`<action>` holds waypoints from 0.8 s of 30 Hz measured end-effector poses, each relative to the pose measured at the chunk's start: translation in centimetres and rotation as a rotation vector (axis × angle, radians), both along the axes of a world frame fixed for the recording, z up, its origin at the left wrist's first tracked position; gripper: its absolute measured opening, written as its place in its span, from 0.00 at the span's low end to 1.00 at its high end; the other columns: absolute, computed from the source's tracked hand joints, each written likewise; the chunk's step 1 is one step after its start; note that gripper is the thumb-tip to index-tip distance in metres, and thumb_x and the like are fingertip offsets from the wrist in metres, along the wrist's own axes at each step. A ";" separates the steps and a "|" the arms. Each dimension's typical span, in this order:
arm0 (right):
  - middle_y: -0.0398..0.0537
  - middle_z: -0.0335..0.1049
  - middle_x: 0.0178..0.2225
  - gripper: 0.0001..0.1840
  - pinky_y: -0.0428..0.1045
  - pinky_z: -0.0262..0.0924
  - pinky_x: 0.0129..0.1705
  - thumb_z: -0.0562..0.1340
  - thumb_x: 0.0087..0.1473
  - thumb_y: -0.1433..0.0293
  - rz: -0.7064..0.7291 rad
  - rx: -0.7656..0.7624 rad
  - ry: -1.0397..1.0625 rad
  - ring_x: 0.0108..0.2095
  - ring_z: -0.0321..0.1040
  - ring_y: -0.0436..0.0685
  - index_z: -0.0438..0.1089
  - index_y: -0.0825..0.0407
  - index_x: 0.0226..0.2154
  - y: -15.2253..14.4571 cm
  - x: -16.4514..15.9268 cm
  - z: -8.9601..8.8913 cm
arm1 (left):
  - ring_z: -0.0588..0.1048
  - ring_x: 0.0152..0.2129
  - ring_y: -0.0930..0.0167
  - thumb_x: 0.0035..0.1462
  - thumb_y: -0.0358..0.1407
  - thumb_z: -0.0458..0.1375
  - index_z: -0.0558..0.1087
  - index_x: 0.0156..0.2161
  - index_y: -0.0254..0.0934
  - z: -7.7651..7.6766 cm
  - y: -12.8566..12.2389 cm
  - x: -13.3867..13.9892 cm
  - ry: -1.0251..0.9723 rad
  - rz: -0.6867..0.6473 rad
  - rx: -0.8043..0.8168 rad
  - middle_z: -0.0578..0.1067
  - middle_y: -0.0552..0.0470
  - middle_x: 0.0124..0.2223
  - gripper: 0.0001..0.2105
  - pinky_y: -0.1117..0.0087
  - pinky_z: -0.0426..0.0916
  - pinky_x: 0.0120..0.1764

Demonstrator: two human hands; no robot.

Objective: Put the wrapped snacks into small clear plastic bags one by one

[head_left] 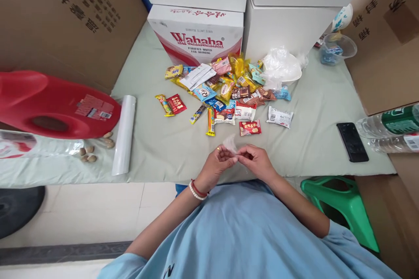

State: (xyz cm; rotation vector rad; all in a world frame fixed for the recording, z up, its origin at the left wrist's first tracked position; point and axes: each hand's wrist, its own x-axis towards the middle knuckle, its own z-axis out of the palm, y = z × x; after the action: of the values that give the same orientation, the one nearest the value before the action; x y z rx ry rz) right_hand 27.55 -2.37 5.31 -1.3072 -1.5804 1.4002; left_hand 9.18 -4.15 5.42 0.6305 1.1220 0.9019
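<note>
Close to the table's front edge, my left hand (218, 163) and my right hand (257, 161) meet with fingertips pinched together. Between them is a thin, clear plastic bag (230, 144), its loose end sticking up past my left fingers. Just beyond my hands lies a red snack packet (250, 127). Further back spreads a heap of wrapped snacks, among them a yellow stick-shaped packet (211, 121), a white packet (279, 117) and a blue packet (204, 92). Several white paper slips (198, 76) rest on top of the heap.
A Wahaba carton (199, 37) and white boxes (288, 26) stand behind the heap. On the left are a red jug (62, 100), a plastic roll (124, 135) and several nuts (87, 154). To the right lie a phone (352, 142), bottles (389, 124) and a clear tub (337, 50).
</note>
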 end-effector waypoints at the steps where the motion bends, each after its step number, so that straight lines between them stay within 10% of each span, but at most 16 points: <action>1: 0.44 0.73 0.28 0.15 0.48 0.60 0.31 0.69 0.57 0.54 0.008 -0.086 0.059 0.27 0.64 0.51 0.78 0.50 0.33 0.2 -0.2 0.0 | 0.72 0.30 0.73 0.41 0.49 0.78 0.73 0.36 0.36 -0.2 0.0 -0.2 0.004 -0.010 -0.002 0.76 0.54 0.33 0.25 0.71 0.68 0.35; 7: 0.41 0.75 0.28 0.23 0.47 0.59 0.31 0.74 0.48 0.50 -0.031 -0.424 0.283 0.26 0.62 0.49 0.80 0.51 0.37 0.7 -0.9 -0.5 | 0.71 0.26 0.72 0.44 0.51 0.75 0.79 0.31 0.35 -1.4 0.4 -1.2 0.049 0.022 -0.002 0.76 0.54 0.27 0.21 0.69 0.68 0.35; 14: 0.38 0.68 0.23 0.23 0.45 0.52 0.26 0.78 0.39 0.52 -0.276 -0.423 0.281 0.23 0.55 0.47 0.77 0.52 0.30 1.2 -0.3 -0.3 | 0.72 0.28 0.72 0.45 0.54 0.74 0.78 0.32 0.36 -1.7 0.2 -2.9 0.034 0.026 -0.025 0.81 0.49 0.34 0.23 0.68 0.69 0.36; 24: 0.42 0.73 0.28 0.23 0.45 0.58 0.27 0.77 0.42 0.52 -0.135 -0.439 0.285 0.25 0.60 0.48 0.77 0.50 0.32 1.3 -2.9 0.1 | 0.67 0.27 0.73 0.45 0.52 0.73 0.77 0.32 0.36 -2.4 0.7 -2.6 0.073 0.089 0.032 0.73 0.55 0.28 0.21 0.71 0.62 0.33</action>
State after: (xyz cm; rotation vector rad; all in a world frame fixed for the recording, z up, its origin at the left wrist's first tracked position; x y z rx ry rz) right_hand 24.65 -1.03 5.38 -1.3511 -1.0124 1.8197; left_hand 6.60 -3.43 3.01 0.6484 1.2112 0.9816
